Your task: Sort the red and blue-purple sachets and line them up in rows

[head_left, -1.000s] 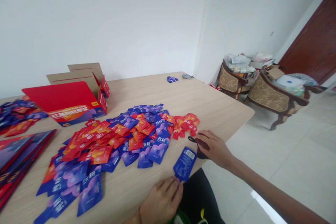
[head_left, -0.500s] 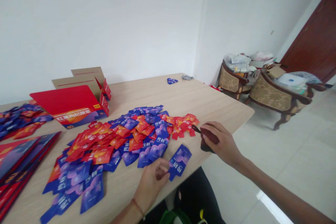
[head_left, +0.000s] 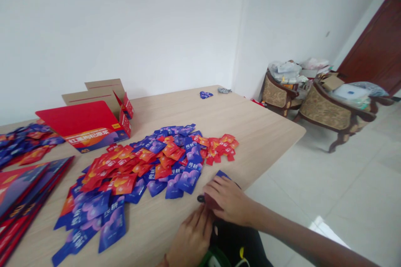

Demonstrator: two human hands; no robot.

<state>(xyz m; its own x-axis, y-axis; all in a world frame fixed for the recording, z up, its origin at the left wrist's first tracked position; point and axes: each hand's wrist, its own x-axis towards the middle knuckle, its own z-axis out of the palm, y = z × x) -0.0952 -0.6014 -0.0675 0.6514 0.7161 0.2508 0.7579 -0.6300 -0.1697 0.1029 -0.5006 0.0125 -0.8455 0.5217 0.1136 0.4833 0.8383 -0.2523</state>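
right grip (head_left: pixel 230 201) clasps a maroon object (head_left: pixel 212 202), the blue pouch (head_left: pixel 221 173) partly hidden beneath.

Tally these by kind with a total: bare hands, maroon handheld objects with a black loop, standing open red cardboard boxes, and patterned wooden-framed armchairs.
Bare hands: 2, left hand and right hand
Maroon handheld object with a black loop: 1
Standing open red cardboard box: 1
Patterned wooden-framed armchairs: 2, nearer armchair and farther armchair
Total: 6
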